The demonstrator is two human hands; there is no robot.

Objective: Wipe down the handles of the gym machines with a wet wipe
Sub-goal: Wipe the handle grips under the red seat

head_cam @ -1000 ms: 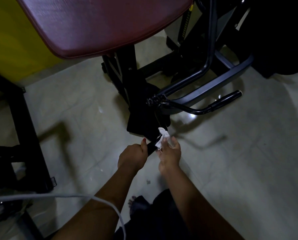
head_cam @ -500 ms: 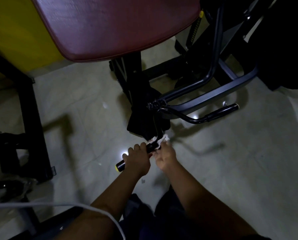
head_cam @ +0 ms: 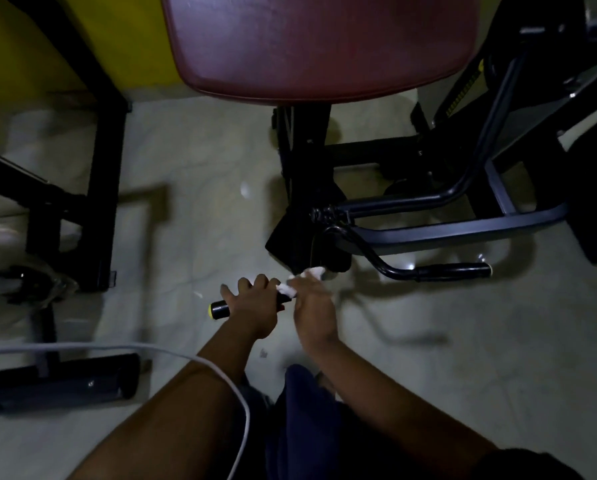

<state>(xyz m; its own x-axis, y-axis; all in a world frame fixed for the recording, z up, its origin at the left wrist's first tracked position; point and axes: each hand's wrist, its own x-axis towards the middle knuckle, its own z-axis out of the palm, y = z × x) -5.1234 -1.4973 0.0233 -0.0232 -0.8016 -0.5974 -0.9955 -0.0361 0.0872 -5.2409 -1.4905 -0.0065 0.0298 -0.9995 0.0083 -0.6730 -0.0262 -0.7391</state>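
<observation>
The wiping step is under way on the black foam-gripped bar handle with a yellow end cap [head_cam: 219, 309], which sits low over the pale tiled floor [head_cam: 446, 358], below the near edge of the maroon padded vinyl seat [head_cam: 318, 46] and a little to its left. The left hand [head_cam: 255, 306] is clenched round the middle of this handle, fingers curled over the top, steadying it. The right hand [head_cam: 312, 308] is just beside it, on the side nearer the seat post, and seems to pinch a crumpled white wet wipe [head_cam: 286, 289] against the handle's inner end; motion blur hides exactly how those fingers lie. The handle's long axis runs nearly crosswise under the seat with a slight tilt: the capped free end points to the person's left, and the other end rises toward the machine's pivot beneath the seat. Judging from this, the next move calls for sliding the wipe along the grip toward the cap, which means the left hand must shift or let go to bare the covered part. A second black bar handle [head_cam: 453, 270], below the seat and to its right, points the opposite way, and no hand or wipe is on it.
</observation>
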